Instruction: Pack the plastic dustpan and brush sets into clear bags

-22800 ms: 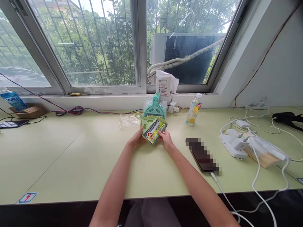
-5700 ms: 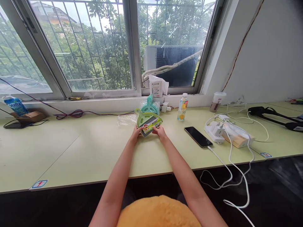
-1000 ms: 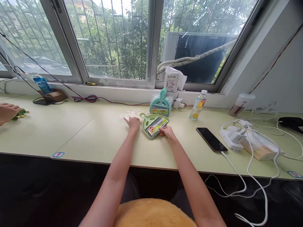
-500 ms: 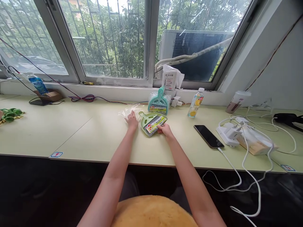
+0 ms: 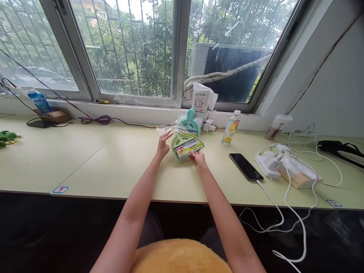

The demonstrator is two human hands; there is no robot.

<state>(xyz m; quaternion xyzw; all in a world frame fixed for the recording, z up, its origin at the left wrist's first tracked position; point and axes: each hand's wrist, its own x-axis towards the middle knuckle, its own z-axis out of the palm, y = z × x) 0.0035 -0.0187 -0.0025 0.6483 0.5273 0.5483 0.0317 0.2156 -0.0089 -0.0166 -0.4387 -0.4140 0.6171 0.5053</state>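
My right hand [image 5: 198, 157] is closed on the lower right edge of a light green dustpan and brush set [image 5: 186, 146], which has a yellow-green label across its bristles. The set is tilted over the table with its handle end pointing away from me. At that end, my left hand [image 5: 163, 146] pinches a clear plastic bag [image 5: 167, 129]. The bag lies against the handle end and partly covers it; how far it reaches over is hard to see. Just behind stands a teal dustpan and brush set [image 5: 190, 120] in clear wrapping, its lower part hidden.
To the right are a drink bottle [image 5: 231, 127], a phone [image 5: 246, 167] on a cable, a power strip [image 5: 267, 167] with white cords and a lidded cup [image 5: 278, 127]. A white packet [image 5: 200, 99] is at the window. Bundled wire [image 5: 96, 120] and green items [image 5: 8, 138] lie left.
My left hand has lifted the plastic bag and moved it rightward to the dustpan's handle end. The green set has turned a little more upright in my right hand. The view has shifted slightly.
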